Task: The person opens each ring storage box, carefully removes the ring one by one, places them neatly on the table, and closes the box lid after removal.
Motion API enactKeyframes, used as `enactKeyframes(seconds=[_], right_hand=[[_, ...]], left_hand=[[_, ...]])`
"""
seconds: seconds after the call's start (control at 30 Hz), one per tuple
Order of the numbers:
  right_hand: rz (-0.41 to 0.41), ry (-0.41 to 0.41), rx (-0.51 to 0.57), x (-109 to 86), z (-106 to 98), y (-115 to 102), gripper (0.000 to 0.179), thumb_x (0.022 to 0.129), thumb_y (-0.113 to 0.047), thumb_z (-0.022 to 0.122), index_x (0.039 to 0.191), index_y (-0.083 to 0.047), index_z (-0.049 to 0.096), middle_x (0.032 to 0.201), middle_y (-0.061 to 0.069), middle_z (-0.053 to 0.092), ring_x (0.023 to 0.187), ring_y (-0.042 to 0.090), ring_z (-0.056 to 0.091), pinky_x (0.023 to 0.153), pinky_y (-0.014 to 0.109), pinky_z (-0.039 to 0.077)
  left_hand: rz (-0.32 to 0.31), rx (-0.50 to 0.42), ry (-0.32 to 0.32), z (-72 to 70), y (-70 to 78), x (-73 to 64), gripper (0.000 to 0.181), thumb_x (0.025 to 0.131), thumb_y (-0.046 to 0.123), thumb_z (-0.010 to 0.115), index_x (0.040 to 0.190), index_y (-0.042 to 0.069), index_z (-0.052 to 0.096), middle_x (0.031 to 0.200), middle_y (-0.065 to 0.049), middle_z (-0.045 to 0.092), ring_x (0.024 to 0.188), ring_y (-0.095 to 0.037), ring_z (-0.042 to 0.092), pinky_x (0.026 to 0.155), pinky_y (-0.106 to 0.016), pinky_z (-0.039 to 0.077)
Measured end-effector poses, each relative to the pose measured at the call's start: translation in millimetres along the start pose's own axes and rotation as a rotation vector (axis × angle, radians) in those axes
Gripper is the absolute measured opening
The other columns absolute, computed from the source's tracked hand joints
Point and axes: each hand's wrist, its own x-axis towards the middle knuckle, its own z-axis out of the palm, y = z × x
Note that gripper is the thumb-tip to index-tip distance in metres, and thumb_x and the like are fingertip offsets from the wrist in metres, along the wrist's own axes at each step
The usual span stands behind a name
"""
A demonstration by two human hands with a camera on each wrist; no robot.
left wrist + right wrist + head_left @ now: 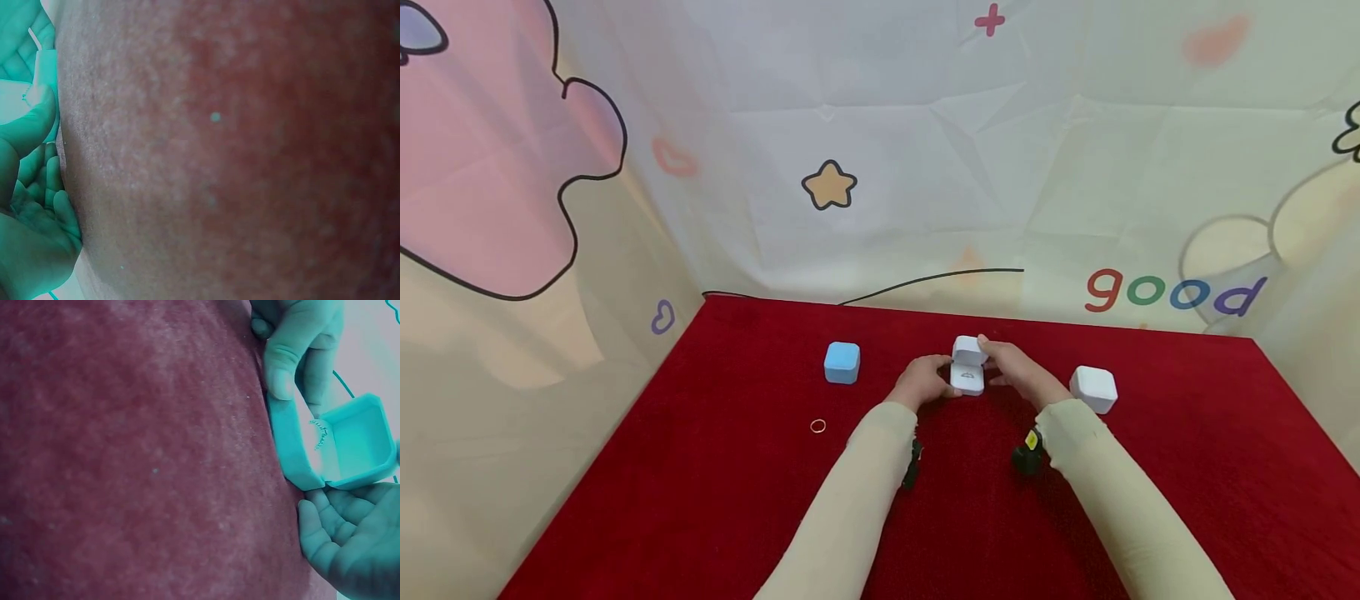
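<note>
Two hands are flanking a white ring box (967,389), its lid (966,350) standing raised.
The left hand (921,382) is pinching the base from the left; the right hand (1019,370) is reaching in from the right, one fingertip touching the lid, though whether it is pinching is not showing. The box is sitting between them on the red surface (737,500), lid on the far side, a ring (967,376) resting inside. A blue box (842,363) and a second white box (1094,389) are standing closed, hiding any contents; a gold-coloured band (817,432) is lying loose near the blue one.
</note>
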Motion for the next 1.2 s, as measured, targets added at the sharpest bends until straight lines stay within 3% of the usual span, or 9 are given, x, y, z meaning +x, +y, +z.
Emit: enactKeyframes(seconds=[0.47,0.8,1.2], right_hand=[[0.036,-0.007,0.02,3.8,-1.1,-3.0,0.062,0.112,-0.039,0.025,0.155,0.005,0.032,0.153,0.032,0.04,0.137,0.043,0.044,0.114,0.054,0.045],[0.035,-0.004,0.027,4.5,-0.4,0.7,0.068,0.111,-0.046,0.025,0.157,0.004,0.029,0.157,0.031,0.036,0.143,0.045,0.039,0.119,0.057,0.04],[0.089,0.042,0.078,4.3,-1.9,4.0,0.077,0.109,-0.052,0.034,0.16,0.004,0.024,0.158,0.03,0.037,0.144,0.043,0.04,0.122,0.054,0.038]], left_hand=[[-0.002,-0.006,0.0,-1.7,-0.1,-2.1,0.06,0.09,0.012,0.078,0.146,0.01,0.057,0.153,-0.009,0.056,0.136,-0.024,0.053,0.116,-0.04,0.045],[-0.001,0.01,0.004,-0.9,0.9,-0.4,0.061,0.091,0.013,0.078,0.147,0.01,0.056,0.154,-0.009,0.055,0.137,-0.024,0.052,0.117,-0.04,0.044],[0.005,0.005,-0.023,3.5,-9.8,15.1,0.062,0.088,0.014,0.08,0.146,0.008,0.057,0.151,-0.009,0.057,0.131,-0.024,0.054,0.113,-0.039,0.047]])
